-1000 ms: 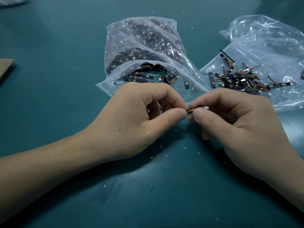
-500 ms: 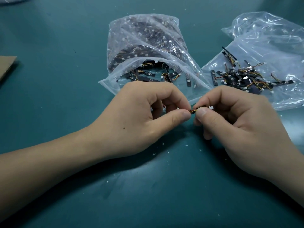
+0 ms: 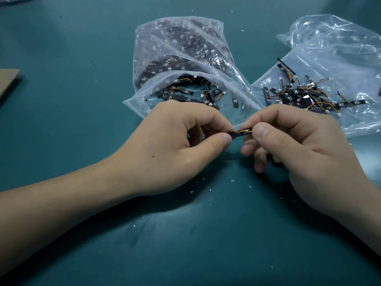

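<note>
Small black strip with wires, pinched between left hand and right hand, ends hidden by fingers.

My left hand sits mid-frame, knuckles up, thumb and forefinger pinching one end of a thin black strip. Its forearm runs in from the lower left. My right hand, centre right, pinches the other end, with the lower fingers loosely curled beneath and the wrist leading off the right edge.
</note>
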